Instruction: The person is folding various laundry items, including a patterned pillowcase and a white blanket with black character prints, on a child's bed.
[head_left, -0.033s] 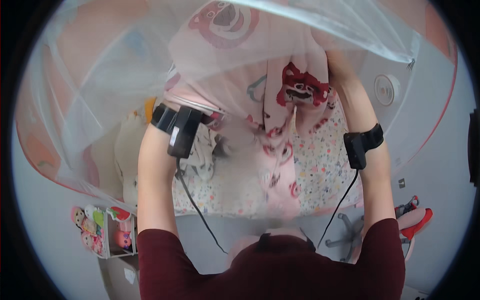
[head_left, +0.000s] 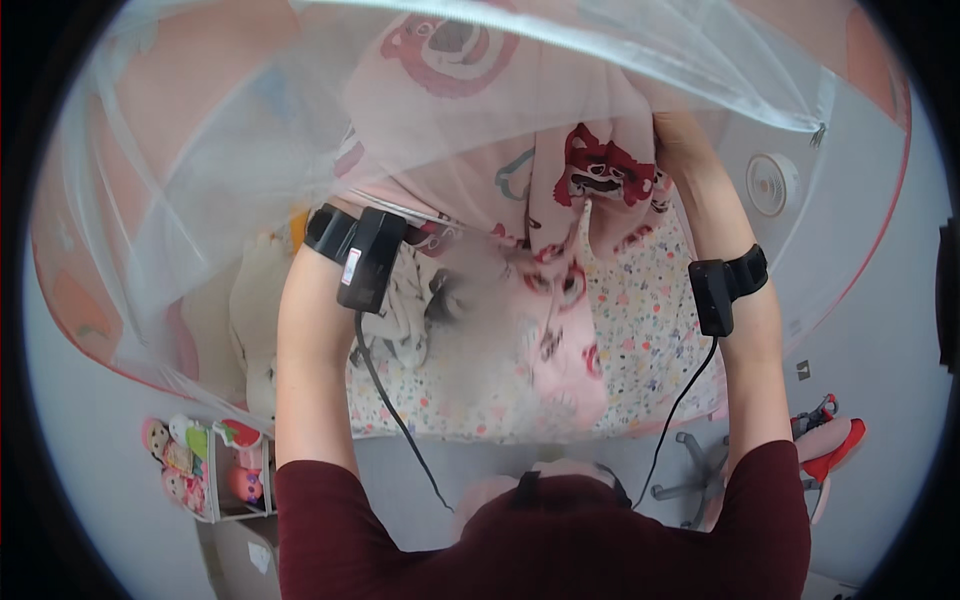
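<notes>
A pale pink blanket (head_left: 440, 130) printed with red bear faces rises in front of me, behind sheer netting, and its lower folds trail onto a flower-print bed sheet (head_left: 640, 330). My right hand (head_left: 675, 135) is at the blanket's right edge, its fingers curling behind the cloth and blurred by the netting. The left forearm (head_left: 312, 340) reaches up to the blanket's left side, where the cloth hides my left hand. A white patterned cloth (head_left: 400, 320) lies beside the left wrist on the sheet.
Clear mosquito netting (head_left: 170, 250) with a red hoop edge surrounds the bed. Dolls fill a white rack (head_left: 212, 470) at lower left. A chair base (head_left: 690, 470) stands at lower right. Black devices with cables are strapped to both wrists. A round white fan (head_left: 773, 184) is at right.
The blanket's lower folds have shifted slightly on the sheet. Both arms are in nearly the same place.
</notes>
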